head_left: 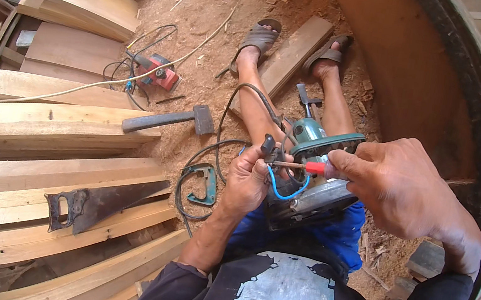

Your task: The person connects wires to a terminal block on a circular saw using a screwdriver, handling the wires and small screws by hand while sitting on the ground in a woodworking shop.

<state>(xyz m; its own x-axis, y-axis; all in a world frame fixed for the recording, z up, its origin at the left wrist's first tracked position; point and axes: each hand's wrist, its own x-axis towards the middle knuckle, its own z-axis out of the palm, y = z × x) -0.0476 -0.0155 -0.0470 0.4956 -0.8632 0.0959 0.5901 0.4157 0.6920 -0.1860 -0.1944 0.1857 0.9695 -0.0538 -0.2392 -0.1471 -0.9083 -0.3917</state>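
A teal and grey power tool, seemingly a circular saw (pixel 325 197), rests across my lap with its wiring exposed. My right hand (pixel 397 184) is closed round the red handle of a screwdriver (pixel 316 168), whose shaft points left. Between the thumb and fingers of my left hand (pixel 248 180) is a small black switch (pixel 268 144), with the screwdriver's tip against or close to it. A blue wire (pixel 283 196) loops from there into the tool. On the ground to the left lies a teal handle cover (pixel 204 184), beside the black cord (pixel 179 198).
Planks (pixel 60 126) are stacked along the left, with a handsaw (pixel 92 205) and a hammer (pixel 185 120) on them. A red power planer (pixel 158 73) sits on the sawdust floor. A board (pixel 298 55) lies between my feet. A large curved wooden panel (pixel 406 70) stands at right.
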